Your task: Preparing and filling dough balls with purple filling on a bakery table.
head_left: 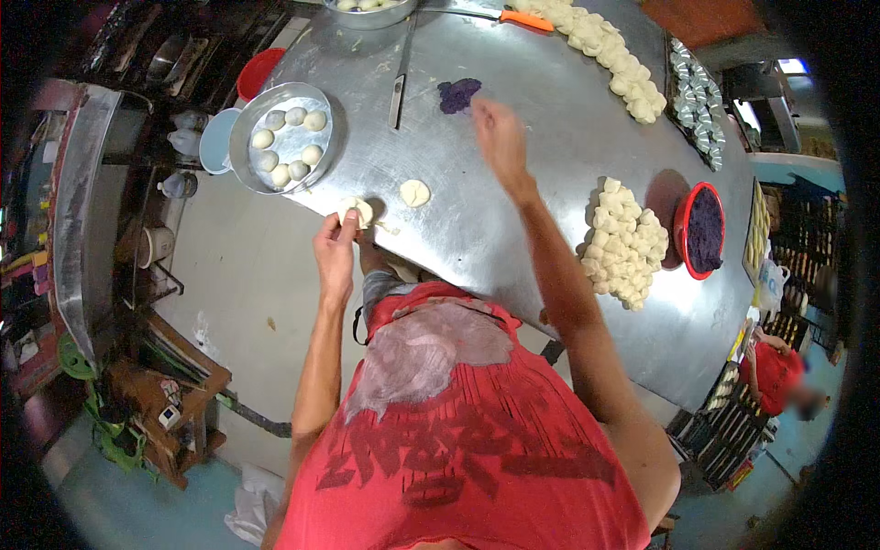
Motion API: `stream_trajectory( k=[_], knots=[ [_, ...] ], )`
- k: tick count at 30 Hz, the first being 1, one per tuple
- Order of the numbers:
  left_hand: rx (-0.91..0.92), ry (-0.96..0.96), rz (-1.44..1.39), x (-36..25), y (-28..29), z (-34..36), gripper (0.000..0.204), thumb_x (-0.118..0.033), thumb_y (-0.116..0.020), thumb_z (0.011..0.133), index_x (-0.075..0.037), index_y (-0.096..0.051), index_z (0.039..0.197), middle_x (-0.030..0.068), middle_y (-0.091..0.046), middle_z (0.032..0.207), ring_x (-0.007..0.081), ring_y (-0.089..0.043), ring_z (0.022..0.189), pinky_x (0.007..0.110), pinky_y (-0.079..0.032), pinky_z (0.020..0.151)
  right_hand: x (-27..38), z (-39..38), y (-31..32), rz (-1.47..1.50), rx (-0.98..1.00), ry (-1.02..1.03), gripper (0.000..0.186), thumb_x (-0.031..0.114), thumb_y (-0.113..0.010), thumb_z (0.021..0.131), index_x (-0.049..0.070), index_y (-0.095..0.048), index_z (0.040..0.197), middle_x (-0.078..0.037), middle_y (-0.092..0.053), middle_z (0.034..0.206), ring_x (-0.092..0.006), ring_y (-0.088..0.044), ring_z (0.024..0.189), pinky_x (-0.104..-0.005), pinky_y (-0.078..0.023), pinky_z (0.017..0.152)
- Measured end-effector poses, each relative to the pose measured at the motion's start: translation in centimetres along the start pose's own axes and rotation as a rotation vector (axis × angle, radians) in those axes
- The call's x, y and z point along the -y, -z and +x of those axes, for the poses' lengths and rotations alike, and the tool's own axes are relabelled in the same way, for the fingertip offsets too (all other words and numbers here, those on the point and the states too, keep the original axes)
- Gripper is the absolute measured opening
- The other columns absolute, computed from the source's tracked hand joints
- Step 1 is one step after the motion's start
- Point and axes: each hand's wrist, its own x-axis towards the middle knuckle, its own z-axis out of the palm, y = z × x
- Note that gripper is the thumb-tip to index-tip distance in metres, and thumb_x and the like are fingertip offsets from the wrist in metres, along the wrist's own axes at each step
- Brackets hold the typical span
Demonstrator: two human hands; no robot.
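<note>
The fingers of my left hand (pixel 335 247) pinch a pale dough round (pixel 365 212) — held at the near edge of the worktop (pixel 367 151). A flat dough disc (pixel 414 192) lies near it. My right hand (pixel 500 139) is beside purple paste (pixel 456 94), fingers curled — whether they grip anything, I cannot tell. By the near left corner stands a metal pan (pixel 295 144) of dough balls (pixel 314 121).

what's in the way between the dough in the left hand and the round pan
Nothing visible but the pan's own raised side: the stretch from the dough in the left hand to the round pan looks open. The flat dough piece lies off to the right.
</note>
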Motion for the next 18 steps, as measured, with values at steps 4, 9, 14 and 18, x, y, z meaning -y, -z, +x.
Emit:
stream_trajectory(
  k=[4,9,14,18],
  knots=[
    [0.124,0.120,-0.009,-0.7,2.1,0.6,0.032,-0.022,-0.063,0.101,0.000,-0.066,0.124,0.0066,-0.072,0.112,0.0159,-0.066,0.103,0.033,-0.052,0.091,-3.8,4.4,-3.9,-0.457,-0.023,0.414,0.032,0.015,-0.060,0.094,0.001,-0.066,0.122,-0.023,-0.066,0.118,-0.0415,-0.063,0.107,-0.0476,-0.051,0.091],
    [0.213,0.156,-0.078,0.4,-0.4,1.0,0.030,-0.009,-0.067,0.097,0.003,-0.062,0.124,0.0096,-0.072,0.106,0.0154,-0.068,0.091,0.029,-0.055,0.084,-7.3,5.2,-5.0,-0.397,0.143,0.278,0.029,0.011,-0.062,0.090,0.002,-0.068,0.117,-0.021,-0.067,0.115,-0.0413,-0.066,0.099,-0.0484,-0.053,0.082],
    [0.311,0.231,-0.073,-1.2,-4.5,-0.2,0.049,-0.011,-0.065,0.099,0.005,-0.050,0.143,0.0111,-0.071,0.111,0.0159,-0.068,0.096,0.029,-0.056,0.085,-4.3,1.4,-2.4,-0.104,0.181,0.056,0.024,0.012,-0.066,0.090,0.001,-0.073,0.110,-0.015,-0.073,0.105,-0.0328,-0.070,0.086,-0.0425,-0.055,0.074],
    [0.348,0.271,-0.134,0.4,-6.3,-1.0,0.050,-0.012,-0.059,0.102,0.005,-0.046,0.147,0.0123,-0.066,0.125,0.0174,-0.067,0.105,0.030,-0.056,0.092,-0.3,-8.1,0.7,0.673,0.448,-0.356,0.031,0.022,-0.075,0.091,-0.002,-0.074,0.111,-0.006,-0.075,0.099,-0.0131,-0.065,0.084,-0.0329,-0.053,0.076]
  ],
)
